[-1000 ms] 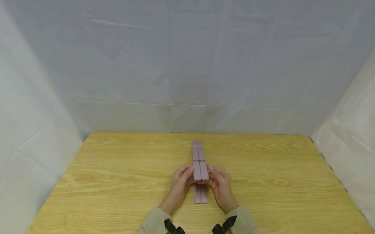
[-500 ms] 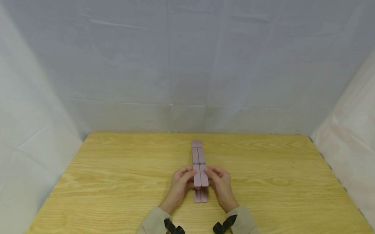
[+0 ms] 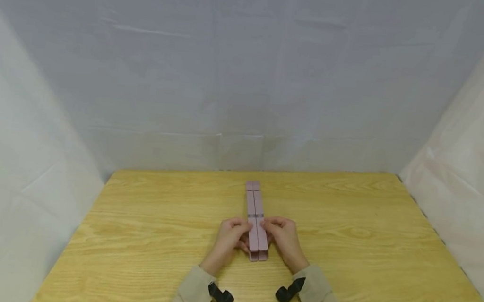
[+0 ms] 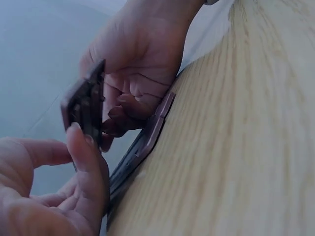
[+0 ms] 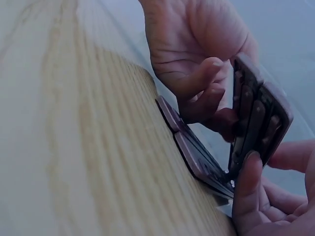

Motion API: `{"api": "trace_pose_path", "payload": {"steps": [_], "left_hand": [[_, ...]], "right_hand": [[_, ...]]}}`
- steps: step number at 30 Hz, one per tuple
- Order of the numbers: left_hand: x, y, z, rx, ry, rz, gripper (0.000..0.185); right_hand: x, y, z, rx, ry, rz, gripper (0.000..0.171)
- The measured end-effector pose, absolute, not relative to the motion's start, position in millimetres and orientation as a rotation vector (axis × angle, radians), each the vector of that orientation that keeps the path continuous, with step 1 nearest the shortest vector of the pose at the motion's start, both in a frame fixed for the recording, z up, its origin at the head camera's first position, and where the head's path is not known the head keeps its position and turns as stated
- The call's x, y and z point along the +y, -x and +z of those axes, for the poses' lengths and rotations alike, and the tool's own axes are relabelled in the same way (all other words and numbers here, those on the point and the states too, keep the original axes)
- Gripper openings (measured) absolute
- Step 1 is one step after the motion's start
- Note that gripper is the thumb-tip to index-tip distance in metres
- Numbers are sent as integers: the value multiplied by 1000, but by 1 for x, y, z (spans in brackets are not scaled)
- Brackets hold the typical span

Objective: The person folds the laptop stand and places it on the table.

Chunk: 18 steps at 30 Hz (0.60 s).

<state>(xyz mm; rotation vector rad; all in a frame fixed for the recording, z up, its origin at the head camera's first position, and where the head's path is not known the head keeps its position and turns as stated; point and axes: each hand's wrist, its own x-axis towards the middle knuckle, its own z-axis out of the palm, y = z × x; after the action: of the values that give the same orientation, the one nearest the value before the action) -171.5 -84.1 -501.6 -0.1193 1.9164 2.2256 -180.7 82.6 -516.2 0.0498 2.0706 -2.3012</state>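
Observation:
A long, narrow pink folding thing (image 3: pixel 256 204), made of two strips side by side with dark bands across them, lies lengthwise on the table. Its near part is hinged: a raised flap (image 4: pixel 74 108) stands at an angle over a lower flap (image 5: pixel 189 155) on the wood. Dark inner faces with raised bars show in both wrist views. My left hand (image 3: pixel 227 237) pinches the raised flap at its left edge, thumb on top, fingers below. Opposite it, my right hand (image 3: pixel 285 237) pinches the right edge likewise. What exactly the thing is I cannot tell.
The yellow wooden table (image 3: pixel 156 210) has its back edge against a grey-white sheet (image 3: pixel 247 85). More pale sheeting (image 3: pixel 472 155) hangs at both sides. A black band with a small camera (image 3: pixel 221 296) sits on each beige sleeve.
The raised flap has come down toward me, so it covers more of the lower flap. Both thumbs have moved onto its top face, and the hands have shifted slightly.

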Motion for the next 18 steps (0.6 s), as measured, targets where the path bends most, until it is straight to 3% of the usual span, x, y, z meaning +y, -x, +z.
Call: {"api": "trace_pose_path", "payload": {"steps": [6,18], "left_hand": [[-84,169,-495,2002,116,2131,12],[-83,165,-492,2368,-87,1769,50]], "right_hand": [[82,180,-515,2154,-45,-2223,19],[79,177,-513,2395,40,-2059,23]]}}
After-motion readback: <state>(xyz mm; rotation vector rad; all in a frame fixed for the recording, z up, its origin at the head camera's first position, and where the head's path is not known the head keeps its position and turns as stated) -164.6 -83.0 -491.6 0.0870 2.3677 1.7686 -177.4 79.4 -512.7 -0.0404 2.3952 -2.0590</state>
